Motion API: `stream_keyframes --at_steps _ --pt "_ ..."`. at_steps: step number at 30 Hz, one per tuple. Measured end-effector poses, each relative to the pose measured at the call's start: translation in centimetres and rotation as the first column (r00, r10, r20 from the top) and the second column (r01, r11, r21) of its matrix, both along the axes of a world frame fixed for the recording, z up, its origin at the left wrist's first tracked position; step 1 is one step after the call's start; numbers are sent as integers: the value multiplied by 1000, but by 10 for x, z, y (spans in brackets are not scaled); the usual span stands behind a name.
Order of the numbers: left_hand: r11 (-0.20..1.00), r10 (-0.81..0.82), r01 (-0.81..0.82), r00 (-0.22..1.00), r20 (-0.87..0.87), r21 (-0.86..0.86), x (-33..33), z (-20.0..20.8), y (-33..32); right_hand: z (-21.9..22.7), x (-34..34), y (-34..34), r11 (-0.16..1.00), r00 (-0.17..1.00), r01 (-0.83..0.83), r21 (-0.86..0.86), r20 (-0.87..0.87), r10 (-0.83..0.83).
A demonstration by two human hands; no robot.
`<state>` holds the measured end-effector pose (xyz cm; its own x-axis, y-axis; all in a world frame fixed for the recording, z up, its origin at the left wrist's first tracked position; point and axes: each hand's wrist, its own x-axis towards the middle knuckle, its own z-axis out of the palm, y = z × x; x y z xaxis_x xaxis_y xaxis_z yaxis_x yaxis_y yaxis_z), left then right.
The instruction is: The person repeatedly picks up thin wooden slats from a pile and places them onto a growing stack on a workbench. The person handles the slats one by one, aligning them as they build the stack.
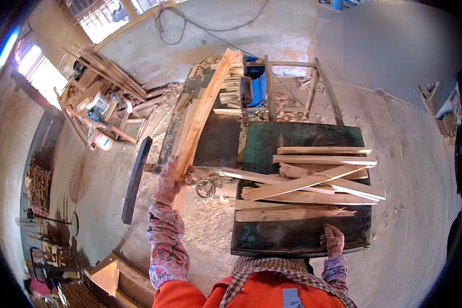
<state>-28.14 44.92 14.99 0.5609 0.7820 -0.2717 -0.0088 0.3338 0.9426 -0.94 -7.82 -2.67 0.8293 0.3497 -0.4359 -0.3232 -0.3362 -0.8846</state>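
Left hand [172, 178] is closed round the near end of a long, pale-brown wooden plank [206, 110], fingers wrapped over its right edge. From my remote seat I see that plank slanting away over a bench with a dark, flat metal bed [218, 138], its far end above a heap of short, pale offcuts [231, 97]. Holding it by one end probably suits so long a piece, since the bench seems to carry some weight, though I cannot tell exactly where the two touch.

Right hand [333, 240] has its fingers loosely curled, over the near edge of a worn, green-black tabletop [303, 134]. I see nothing in it, but I cannot tell whether something small is pinched there.

On that tabletop, just beyond the right hand, lie narrow, pale wooden strips with splintered ends [313, 179]. Most run crosswise and a few cross at angles, so I judge them dropped loosely within reach rather than stacked. Under the bench's near end, by a round metal handwheel [206, 198], pale wood shavings [205, 231] cover the floor.
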Motion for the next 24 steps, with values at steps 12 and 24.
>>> stream_keyframes --at_steps 12,24 --pt "954 161 -89 957 242 -285 -48 -73 51 -5 10 -4 996 996 44 -76 -79 -50" --pt "966 103 -64 984 144 -251 -56 -104 68 -15 8 -3 989 1000 2 -149 4 -1"
